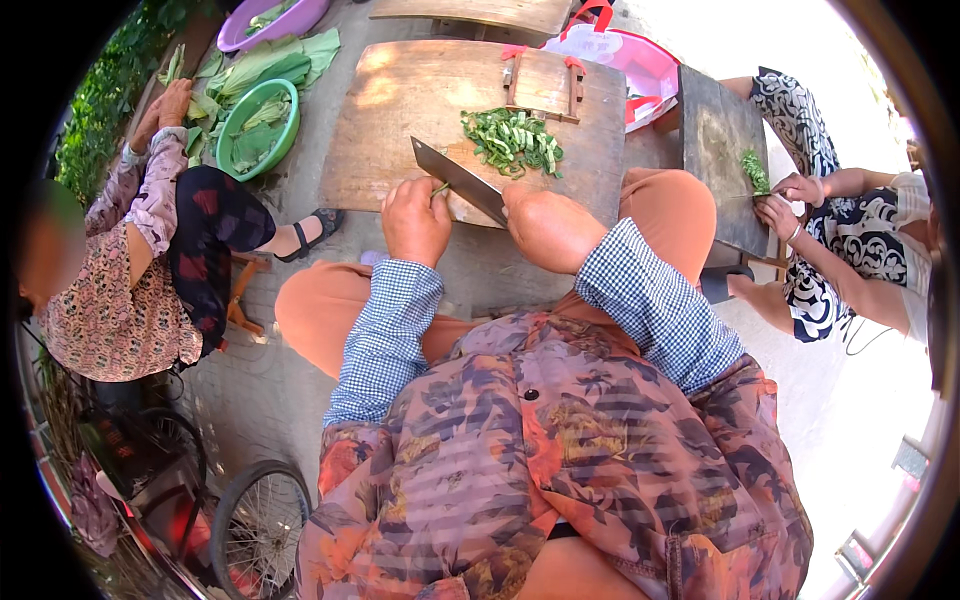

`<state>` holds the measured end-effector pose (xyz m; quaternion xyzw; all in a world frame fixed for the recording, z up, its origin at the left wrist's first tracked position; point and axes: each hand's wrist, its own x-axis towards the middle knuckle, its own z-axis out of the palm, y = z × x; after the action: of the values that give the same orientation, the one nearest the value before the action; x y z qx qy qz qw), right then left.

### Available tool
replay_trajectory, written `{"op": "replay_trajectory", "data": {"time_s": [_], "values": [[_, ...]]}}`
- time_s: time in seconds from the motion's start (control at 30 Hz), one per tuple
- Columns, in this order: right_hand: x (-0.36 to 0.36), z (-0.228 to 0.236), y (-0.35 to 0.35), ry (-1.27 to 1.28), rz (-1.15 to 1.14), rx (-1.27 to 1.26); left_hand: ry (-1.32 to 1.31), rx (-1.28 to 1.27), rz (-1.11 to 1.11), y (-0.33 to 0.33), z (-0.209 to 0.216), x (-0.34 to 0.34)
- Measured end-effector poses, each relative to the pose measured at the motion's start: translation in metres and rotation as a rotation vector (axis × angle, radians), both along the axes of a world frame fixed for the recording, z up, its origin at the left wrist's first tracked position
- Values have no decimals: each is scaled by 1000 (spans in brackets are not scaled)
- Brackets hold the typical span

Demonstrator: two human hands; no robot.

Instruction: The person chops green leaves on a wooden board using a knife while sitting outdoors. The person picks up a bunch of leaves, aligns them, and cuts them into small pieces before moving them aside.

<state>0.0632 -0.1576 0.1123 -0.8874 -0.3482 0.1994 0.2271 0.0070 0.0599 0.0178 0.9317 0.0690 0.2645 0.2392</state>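
My right hand (548, 226) is closed round the handle of a cleaver (458, 180), whose broad blade slants up to the left over a wooden board (385, 125). At the board's near edge my left hand (416, 222) is closed, with a short green vegetable stalk (441, 188) poking out between its fingers beside the blade. Most of the stalk is hidden by the hand. Beyond the cleaver lies a pile of chopped green vegetables (512, 142) on the board. Behind the pile is a small wooden frame (543, 85) with red bits at its top corners.
At left, a person's hands (165, 112) hold greens near a green basin (222, 150). Large leaves (265, 72) and a purple basin (225, 40) lie beyond. At right, another person's hands (785, 205) work at a dark board (715, 150). A pink-and-white bag (655, 75) stands between.
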Motion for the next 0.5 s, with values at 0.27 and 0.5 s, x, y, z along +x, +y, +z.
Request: {"op": "replay_trajectory", "data": {"time_s": [0.27,0.5], "values": [[16,-11,27,-7,9,51,3,-83,27,7,-3,-4],[14,-8,-20,-19,-104,218,105,45,99,33,11,17]]}}
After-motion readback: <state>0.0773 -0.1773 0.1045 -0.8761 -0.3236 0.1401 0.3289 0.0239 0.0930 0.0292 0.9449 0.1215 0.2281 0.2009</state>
